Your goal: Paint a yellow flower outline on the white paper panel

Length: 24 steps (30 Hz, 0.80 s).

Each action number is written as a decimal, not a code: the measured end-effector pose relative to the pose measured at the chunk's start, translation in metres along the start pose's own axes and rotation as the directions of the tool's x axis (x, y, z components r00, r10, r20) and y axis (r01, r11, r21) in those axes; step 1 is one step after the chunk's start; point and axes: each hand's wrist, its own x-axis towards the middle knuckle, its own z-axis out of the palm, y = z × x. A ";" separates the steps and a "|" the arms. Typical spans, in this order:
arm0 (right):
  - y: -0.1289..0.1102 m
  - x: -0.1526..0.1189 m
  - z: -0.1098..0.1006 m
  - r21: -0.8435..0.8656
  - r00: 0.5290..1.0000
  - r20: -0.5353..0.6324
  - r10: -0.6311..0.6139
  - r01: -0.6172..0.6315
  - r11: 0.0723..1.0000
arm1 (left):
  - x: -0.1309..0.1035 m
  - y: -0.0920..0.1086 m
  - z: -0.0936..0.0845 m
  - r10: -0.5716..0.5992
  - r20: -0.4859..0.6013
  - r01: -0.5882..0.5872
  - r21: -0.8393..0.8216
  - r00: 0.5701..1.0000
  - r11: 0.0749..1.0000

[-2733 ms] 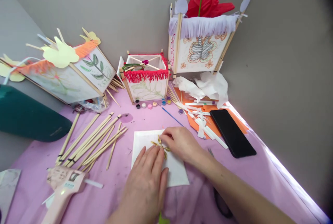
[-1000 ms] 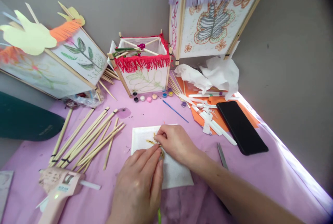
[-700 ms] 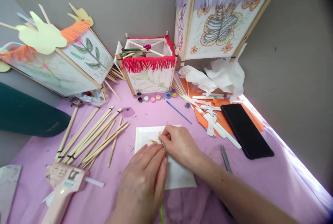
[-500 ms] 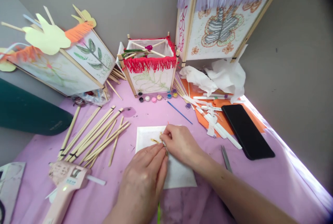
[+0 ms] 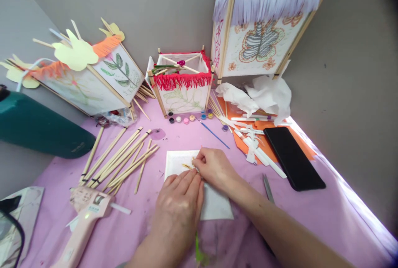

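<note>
My left hand (image 5: 179, 205) lies over the white sheet (image 5: 217, 208), its fingers stretched out together and their tips pressed down near the sheet's middle. Right at those fingertips, my right hand (image 5: 215, 169) is closed in a pinch; whatever is between its thumb and fingers is too small and hidden to name. Small gold-yellow marks or strands (image 5: 187, 166) show on the sheet just left of the pinch. Below my left hand a bright green strip (image 5: 197, 245) sticks out, its upper end covered.
Wooden sticks (image 5: 116, 158) and a pink glue gun (image 5: 90, 214) lie left. Scissors (image 5: 268, 188) and a black phone (image 5: 294, 158) are right. Behind stand a red-fringed lantern (image 5: 186, 98), paint pots (image 5: 185, 120), a paintbrush (image 5: 214, 133), two larger lanterns and a green bottle (image 5: 46, 127).
The head view has shifted slightly, so the scene sits a little further right on the left side. Both hands stay together at the same spot on the sheet; more of the green strip shows.
</note>
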 end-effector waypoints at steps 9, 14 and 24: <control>0.003 -0.001 0.004 -0.038 0.999 -0.051 -0.002 0.000 0.999 | 0.001 0.004 -0.001 -0.014 0.048 0.012 0.033 0.999 0.999; 0.004 0.000 0.004 -0.046 0.998 -0.064 0.001 -0.004 0.999 | 0.002 0.007 0.001 -0.046 0.077 0.043 0.044 0.996 0.998; -0.001 -0.001 -0.005 -0.058 1.000 -0.007 0.012 -0.013 0.998 | 0.013 -0.010 -0.025 -0.116 0.311 0.169 -0.149 0.943 0.974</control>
